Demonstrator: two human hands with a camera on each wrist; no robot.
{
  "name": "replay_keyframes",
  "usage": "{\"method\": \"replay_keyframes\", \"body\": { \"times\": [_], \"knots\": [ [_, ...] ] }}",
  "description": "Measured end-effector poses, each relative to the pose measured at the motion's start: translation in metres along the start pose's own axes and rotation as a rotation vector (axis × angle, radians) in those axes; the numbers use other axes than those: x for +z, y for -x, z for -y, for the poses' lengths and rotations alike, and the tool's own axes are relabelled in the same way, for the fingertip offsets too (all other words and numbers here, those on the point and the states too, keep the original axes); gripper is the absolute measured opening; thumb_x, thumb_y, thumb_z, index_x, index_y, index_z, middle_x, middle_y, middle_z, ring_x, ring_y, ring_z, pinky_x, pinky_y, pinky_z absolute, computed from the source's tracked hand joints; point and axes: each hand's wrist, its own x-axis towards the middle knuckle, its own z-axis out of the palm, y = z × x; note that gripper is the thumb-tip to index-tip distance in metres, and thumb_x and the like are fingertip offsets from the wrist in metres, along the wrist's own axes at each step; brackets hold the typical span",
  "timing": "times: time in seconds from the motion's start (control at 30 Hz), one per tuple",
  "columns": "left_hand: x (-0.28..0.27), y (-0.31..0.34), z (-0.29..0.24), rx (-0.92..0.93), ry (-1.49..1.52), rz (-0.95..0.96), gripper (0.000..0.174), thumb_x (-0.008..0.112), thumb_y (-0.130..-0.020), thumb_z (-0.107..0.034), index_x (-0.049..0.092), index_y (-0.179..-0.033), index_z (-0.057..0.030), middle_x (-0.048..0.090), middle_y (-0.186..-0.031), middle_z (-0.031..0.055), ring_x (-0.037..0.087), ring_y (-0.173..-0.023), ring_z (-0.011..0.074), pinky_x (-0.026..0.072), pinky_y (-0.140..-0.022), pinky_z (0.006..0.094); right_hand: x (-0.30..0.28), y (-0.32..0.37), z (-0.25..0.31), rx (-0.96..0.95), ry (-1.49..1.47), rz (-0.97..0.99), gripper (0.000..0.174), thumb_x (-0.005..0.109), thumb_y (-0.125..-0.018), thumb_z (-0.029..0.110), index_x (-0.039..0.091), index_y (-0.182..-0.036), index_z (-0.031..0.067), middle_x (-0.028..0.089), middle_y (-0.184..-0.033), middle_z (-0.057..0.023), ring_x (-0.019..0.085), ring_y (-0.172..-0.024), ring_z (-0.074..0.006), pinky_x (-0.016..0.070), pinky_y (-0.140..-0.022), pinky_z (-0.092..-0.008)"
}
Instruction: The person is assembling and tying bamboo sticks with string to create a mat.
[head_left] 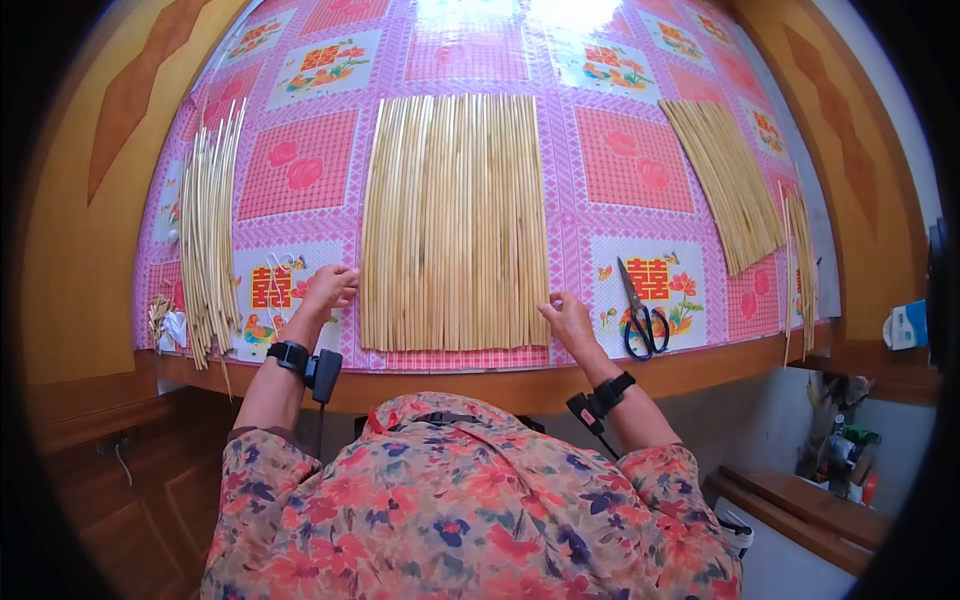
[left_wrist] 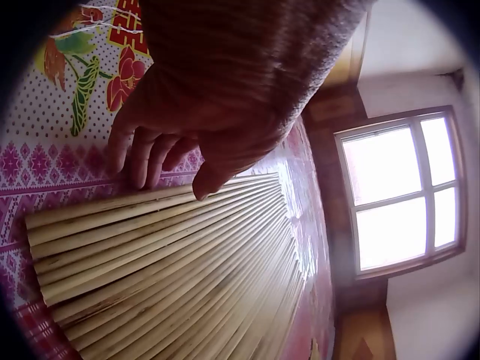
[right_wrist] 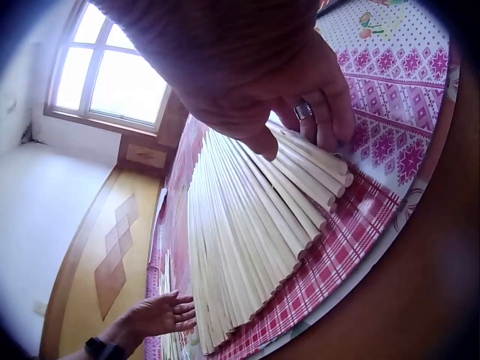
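A wide row of pale sticks (head_left: 455, 220) lies side by side on the patterned tablecloth. At its left edge is my left hand (head_left: 328, 293), fingers relaxed and slightly bent; in the left wrist view the hand (left_wrist: 202, 112) has its thumb and fingertips by the outermost stick (left_wrist: 97, 210). My right hand (head_left: 570, 322) is at the lower right edge of the row. The right wrist view shows that hand (right_wrist: 277, 97), with a ring, its fingers loosely bent over the outer sticks (right_wrist: 315, 161). Whether the fingertips touch the sticks is hard to tell.
Black-handled scissors (head_left: 645, 322) lie right of my right hand. A slanted bundle of sticks (head_left: 728, 185) and a few thin ones (head_left: 800, 260) are farther right. Loose thin sticks (head_left: 208, 230) lie at the left, with white string (head_left: 280, 275) beside them. The table's wooden edge (head_left: 480, 388) runs in front.
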Motion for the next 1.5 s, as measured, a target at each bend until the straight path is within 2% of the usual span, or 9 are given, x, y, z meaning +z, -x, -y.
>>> {"method": "replay_keyframes", "body": {
  "times": [0.17,0.27,0.33,0.37,0.5,0.67,1.13,1.3,1.5],
  "knots": [
    [0.01,-0.008,-0.006,-0.036,0.059,0.181,0.036,0.059,-0.078,-0.03,0.053,-0.1,-0.0029,0.058,-0.08,0.0045,0.055,-0.068,0.0136,0.0455,-0.058,0.026,-0.001,-0.013,0.014,-0.004,0.088,0.099,0.041,0.062,-0.07,0.031,0.057,-0.093,-0.002,0.06,-0.085,-0.021,0.06,-0.078,-0.0313,0.0452,-0.069,-0.0381],
    [0.022,-0.003,-0.008,0.079,0.219,0.321,0.031,0.059,-0.078,-0.022,0.052,-0.095,0.0038,0.059,-0.085,0.0099,0.058,-0.07,0.0181,0.0467,-0.062,0.0306,0.0,-0.01,0.013,-0.093,-0.159,0.048,0.036,0.058,-0.074,0.028,0.058,-0.092,-0.0028,0.062,-0.083,-0.0164,0.061,-0.073,-0.024,0.046,-0.066,-0.0342],
    [0.035,-0.005,-0.005,0.093,0.366,0.329,0.029,0.056,-0.08,-0.019,0.052,-0.097,0.0041,0.059,-0.087,0.0109,0.059,-0.073,0.0191,0.0474,-0.064,0.0315,-0.006,-0.006,0.017,-0.005,-0.573,0.057,0.03,0.052,-0.079,0.022,0.058,-0.095,-0.0033,0.062,-0.081,-0.0105,0.06,-0.07,-0.017,0.0467,-0.063,-0.0297],
    [0.037,-0.004,-0.004,0.101,0.488,0.317,0.027,0.054,-0.081,-0.016,0.052,-0.099,0.0045,0.059,-0.089,0.0119,0.059,-0.075,0.0202,0.0482,-0.067,0.0324,-0.018,-0.005,0.015,0.105,-0.785,0.23,0.029,0.046,-0.082,0.017,0.055,-0.101,-0.0038,0.061,-0.084,-0.0083,0.059,-0.073,-0.0146,0.0474,-0.065,-0.0274],
    [0.034,-0.001,-0.014,0.144,0.595,0.446,0.027,0.046,-0.085,-0.013,0.049,-0.104,0.0061,0.058,-0.095,0.0137,0.059,-0.083,0.0212,0.0487,-0.075,0.0346,-0.028,0.002,0.027,0.033,-0.944,0.197,0.03,0.046,-0.084,0.016,0.051,-0.104,-0.0053,0.06,-0.091,-0.0098,0.059,-0.078,-0.0151,0.0473,-0.072,-0.0278],
    [0.016,0.013,-0.026,0.049,0.778,0.455,0.027,0.046,-0.086,-0.013,0.049,-0.105,0.0066,0.059,-0.095,0.0153,0.059,-0.084,0.0222,0.0486,-0.078,0.0342,-0.04,0.001,0.027,0.09,-0.962,0.18,0.028,0.046,-0.084,0.016,0.052,-0.102,-0.0055,0.06,-0.091,-0.0102,0.059,-0.078,-0.0153,0.0474,-0.071,-0.0282],
    [0.0,0.026,-0.068,0.155,0.784,0.454,0.03,0.046,-0.085,-0.012,0.047,-0.107,0.0081,0.058,-0.098,0.0165,0.059,-0.085,0.0218,0.049,-0.078,0.0328,-0.058,-0.015,0.063,-0.11,-0.803,0.028,0.027,0.046,-0.083,0.016,0.056,-0.091,-0.0072,0.06,-0.078,-0.0078,0.056,-0.064,-0.0114,0.0454,-0.058,-0.025],
    [0.02,0.033,-0.102,0.281,0.812,0.488,0.033,0.048,-0.085,-0.014,0.045,-0.109,0.008,0.058,-0.099,0.0176,0.059,-0.087,0.0223,0.0503,-0.077,0.0323,-0.111,-0.017,0.081,-0.177,-0.728,-0.065,0.026,0.048,-0.083,0.017,0.057,-0.091,-0.0061,0.06,-0.075,-0.0062,0.056,-0.064,-0.0106,0.0448,-0.059,-0.0238],
    [0.081,0.057,-0.149,0.373,0.92,0.514,0.031,0.048,-0.085,-0.013,0.046,-0.107,0.0087,0.057,-0.1,0.018,0.059,-0.087,0.0227,0.0492,-0.079,0.0325,-0.194,-0.032,0.042,-0.22,-0.812,-0.077,0.023,0.049,-0.084,0.016,0.058,-0.09,-0.0034,0.059,-0.075,-0.0032,0.054,-0.064,-0.0083,0.0435,-0.059,-0.0229]
  ]
}}
